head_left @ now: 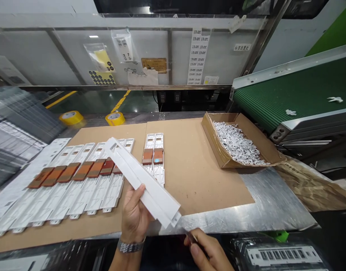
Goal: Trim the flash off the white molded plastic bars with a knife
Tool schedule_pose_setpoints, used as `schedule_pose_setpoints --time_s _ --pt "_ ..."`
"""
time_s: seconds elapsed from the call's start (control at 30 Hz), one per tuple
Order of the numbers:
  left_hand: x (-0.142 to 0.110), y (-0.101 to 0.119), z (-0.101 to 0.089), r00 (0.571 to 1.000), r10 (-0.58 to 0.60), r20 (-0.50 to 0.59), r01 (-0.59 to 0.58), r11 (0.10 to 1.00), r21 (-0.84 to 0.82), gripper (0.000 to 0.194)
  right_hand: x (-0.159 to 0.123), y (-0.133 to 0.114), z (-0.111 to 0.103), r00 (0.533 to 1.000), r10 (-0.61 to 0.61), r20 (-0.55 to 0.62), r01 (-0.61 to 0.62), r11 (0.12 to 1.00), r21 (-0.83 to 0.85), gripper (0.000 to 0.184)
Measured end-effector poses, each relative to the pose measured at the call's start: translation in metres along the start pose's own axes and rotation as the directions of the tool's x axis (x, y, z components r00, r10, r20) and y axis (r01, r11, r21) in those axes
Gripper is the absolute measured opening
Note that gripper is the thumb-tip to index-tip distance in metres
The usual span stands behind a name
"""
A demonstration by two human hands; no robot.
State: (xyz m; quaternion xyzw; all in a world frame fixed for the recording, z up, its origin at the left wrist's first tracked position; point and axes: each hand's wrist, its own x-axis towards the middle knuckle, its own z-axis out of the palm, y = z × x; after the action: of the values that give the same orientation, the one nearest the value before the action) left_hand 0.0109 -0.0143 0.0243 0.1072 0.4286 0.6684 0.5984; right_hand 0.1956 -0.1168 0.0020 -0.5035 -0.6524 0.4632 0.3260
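You are clamping a rigid white plastic strip (150, 188) in your left hand (134, 214), fingers wrapped around its edge, while your right hand (207, 252) is pinching a slim dark tool (191, 238) between its fingers.

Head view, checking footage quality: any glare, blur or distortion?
Head view: glare streaks the metal bench top; the stacked plastic panels at far left look blurred; wide-angle bending curves the green conveyor edges; the left hand and its white plastic strip are sharp.
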Motion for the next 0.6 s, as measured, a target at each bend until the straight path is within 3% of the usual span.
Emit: schedule_pose_setpoints --time_s 0.13,0.2,0.27,0.37,0.43,0.6 --pt "0.001 -0.001 0.003 0.999 0.025 -0.025 -0.027 0.996 -0.080 0.044 0.001 0.006 0.008 1.000 -0.007 0.009 0.005 0.985 0.172 0.029" --pt "0.000 -0.005 0.005 0.996 0.053 -0.069 -0.056 0.997 -0.043 0.044 0.002 0.008 0.017 0.998 -0.016 -0.064 0.027 0.986 0.168 0.028" --pt "-0.003 -0.009 0.007 0.988 0.085 -0.127 -0.085 0.996 0.009 0.041 0.004 0.008 0.027 0.969 -0.045 -0.244 0.054 0.998 0.031 0.024" --pt "-0.008 -0.012 0.007 0.991 0.066 -0.113 -0.061 0.997 0.047 0.043 0.006 0.009 0.038 0.868 -0.193 -0.458 0.097 0.970 -0.225 0.030" --pt "-0.010 -0.013 0.006 0.994 0.081 -0.078 -0.074 0.993 0.091 0.049 0.007 0.010 0.041 0.818 -0.264 -0.512 0.093 0.938 -0.335 0.035" --pt "-0.011 -0.019 -0.001 0.969 0.240 -0.065 -0.221 0.952 0.212 0.068 0.011 0.013 0.041 0.779 -0.369 -0.507 0.083 0.862 -0.500 0.030"
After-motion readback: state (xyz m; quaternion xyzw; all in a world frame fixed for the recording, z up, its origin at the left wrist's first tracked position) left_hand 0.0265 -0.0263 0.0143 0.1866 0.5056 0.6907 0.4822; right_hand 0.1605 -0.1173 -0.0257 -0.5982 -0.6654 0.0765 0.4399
